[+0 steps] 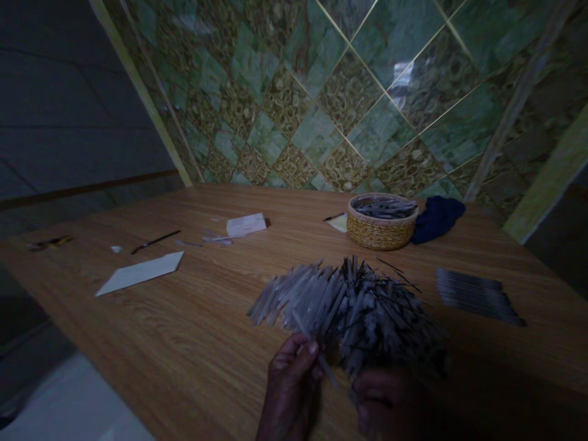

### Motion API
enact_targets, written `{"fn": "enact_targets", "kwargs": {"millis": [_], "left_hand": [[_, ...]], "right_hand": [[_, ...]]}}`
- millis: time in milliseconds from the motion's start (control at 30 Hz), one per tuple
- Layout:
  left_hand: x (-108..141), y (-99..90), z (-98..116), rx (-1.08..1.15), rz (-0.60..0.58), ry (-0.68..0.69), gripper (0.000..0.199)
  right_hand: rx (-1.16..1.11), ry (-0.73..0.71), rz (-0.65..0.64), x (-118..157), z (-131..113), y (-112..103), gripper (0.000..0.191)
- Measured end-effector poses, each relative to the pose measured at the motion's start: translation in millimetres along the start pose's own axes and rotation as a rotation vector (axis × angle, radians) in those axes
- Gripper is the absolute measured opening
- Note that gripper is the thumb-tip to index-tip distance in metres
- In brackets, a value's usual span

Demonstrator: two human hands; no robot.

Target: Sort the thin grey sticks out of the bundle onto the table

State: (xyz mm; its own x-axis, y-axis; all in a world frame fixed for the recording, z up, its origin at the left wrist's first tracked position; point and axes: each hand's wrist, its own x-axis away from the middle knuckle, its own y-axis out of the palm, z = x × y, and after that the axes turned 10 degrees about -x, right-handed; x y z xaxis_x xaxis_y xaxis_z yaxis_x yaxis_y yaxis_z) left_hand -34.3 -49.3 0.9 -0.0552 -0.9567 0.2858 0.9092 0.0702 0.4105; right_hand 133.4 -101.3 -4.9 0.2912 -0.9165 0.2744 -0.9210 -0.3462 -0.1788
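My left hand [290, 383] is closed, with thumb and fingers pinching a slim, pale, translucent plastic sleeve [327, 371] that slants down to the right. Beside it, my right hand [383, 395] lies in shadow at the near edge of the pile, its fingers curled. Whatever those fingers hold is too dark to make out. Just beyond both hands spreads a heap of thin sleeves [316, 294], greyish and clear on the left, with dark sticks mixed in toward the right.
A woven basket [381, 233] full of similar strips stands at the back right, against a dark blue cloth [438, 217]. A neat row of dark sticks [475, 296] lies right. Leftward are a white box [247, 225], a pale flat sheet [142, 272] and a dark thin tool [156, 241].
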Motion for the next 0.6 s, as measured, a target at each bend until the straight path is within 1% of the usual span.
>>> {"fn": "enact_targets", "kwargs": {"millis": [67,133,233,367,467,600], "left_hand": [[-1,-2.1,-2,0.000,-0.017,0.034,0.020],[-1,-3.7,-3,0.008,-0.032,0.062,0.019],[0,-3.3,-3,0.007,-0.042,0.085,0.017],[5,1.6,-1,-0.031,0.003,0.097,0.018],[7,4.8,-1,-0.079,0.036,0.128,0.019],[9,3.9,-2,-0.168,0.018,0.174,0.018]], "right_hand": [[-0.131,0.004,-0.011,-14,2,4,0.014],[-0.203,-0.002,-0.010,-20,4,8,0.012],[-0.239,0.034,0.018,-21,5,12,0.012],[-0.281,0.045,0.056,-21,3,16,0.013],[-0.283,0.021,0.048,-21,2,17,0.012],[-0.180,-0.064,0.056,-23,6,19,0.005]]}}
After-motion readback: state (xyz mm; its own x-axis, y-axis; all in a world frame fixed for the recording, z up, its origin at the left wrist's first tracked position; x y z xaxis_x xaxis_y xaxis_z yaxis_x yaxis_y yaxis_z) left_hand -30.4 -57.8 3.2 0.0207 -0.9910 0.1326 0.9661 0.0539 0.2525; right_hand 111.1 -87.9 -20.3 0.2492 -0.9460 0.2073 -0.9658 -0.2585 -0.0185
